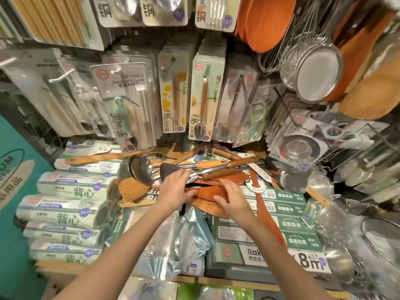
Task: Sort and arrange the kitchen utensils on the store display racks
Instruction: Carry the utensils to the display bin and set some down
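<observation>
A jumble of loose utensils lies on the shelf's middle: a steel ladle (140, 169), a dark spatula (168, 171) with a wooden handle, several wood-handled tools (227, 167) and reddish wooden spatulas (207, 193). My left hand (176, 189) rests on the pile just below the dark spatula, fingers curved over the metal shafts and thumb against a reddish spatula. My right hand (230, 197) lies on the reddish wooden spatulas, fingers bent over their top edge. Whether either hand truly grips anything is hidden by the fingers.
Packaged spoons and forks (205, 98) hang on hooks behind the pile. Steel strainers (316, 72) and orange wooden boards (268, 22) hang at the upper right. Stacked bag packs (65, 211) sit left, green boxes (287, 217) right, foil packets (184, 241) in front.
</observation>
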`<control>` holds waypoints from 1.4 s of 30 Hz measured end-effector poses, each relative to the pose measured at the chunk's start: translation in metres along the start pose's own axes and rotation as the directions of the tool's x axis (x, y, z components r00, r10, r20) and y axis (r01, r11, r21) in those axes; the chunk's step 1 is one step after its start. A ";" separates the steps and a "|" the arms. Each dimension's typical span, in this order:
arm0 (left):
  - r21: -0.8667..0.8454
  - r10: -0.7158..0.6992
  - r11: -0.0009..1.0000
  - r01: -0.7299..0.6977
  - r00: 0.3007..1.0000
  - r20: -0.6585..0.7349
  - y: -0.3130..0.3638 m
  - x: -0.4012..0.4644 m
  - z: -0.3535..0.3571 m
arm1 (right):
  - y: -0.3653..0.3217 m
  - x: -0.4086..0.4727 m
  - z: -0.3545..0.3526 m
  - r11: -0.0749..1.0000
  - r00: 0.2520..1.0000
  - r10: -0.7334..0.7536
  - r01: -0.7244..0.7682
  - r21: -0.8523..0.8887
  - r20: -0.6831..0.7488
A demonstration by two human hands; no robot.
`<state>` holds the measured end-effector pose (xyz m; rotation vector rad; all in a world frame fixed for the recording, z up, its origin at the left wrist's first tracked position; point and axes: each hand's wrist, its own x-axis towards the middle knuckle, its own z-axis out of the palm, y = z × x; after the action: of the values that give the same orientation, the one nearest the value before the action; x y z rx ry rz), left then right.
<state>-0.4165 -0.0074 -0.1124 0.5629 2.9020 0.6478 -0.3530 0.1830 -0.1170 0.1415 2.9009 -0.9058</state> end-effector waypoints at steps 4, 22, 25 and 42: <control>-0.004 0.040 0.999 -0.040 0.998 0.055 0.010 0.035 0.030 | 0.013 0.009 0.015 1.000 1.000 -0.016 0.016 -0.012 0.003; -0.264 -0.139 0.955 0.132 0.990 -0.008 0.069 0.134 0.096 | 0.098 -0.009 -0.005 0.996 0.995 0.084 -0.084 -0.003 -0.061; -0.305 -0.138 0.943 0.135 0.990 0.011 0.066 0.135 0.089 | 0.102 -0.010 -0.009 0.996 0.993 0.085 -0.086 -0.003 -0.076; -0.484 -0.093 0.868 0.109 0.994 0.058 0.025 0.065 0.003 | 0.060 0.013 -0.038 0.995 0.994 0.084 -0.081 0.051 -0.075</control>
<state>-0.4673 0.0395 -0.1060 0.3439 2.5590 1.2820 -0.3609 0.2547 -0.1214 0.3048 2.9196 -0.9770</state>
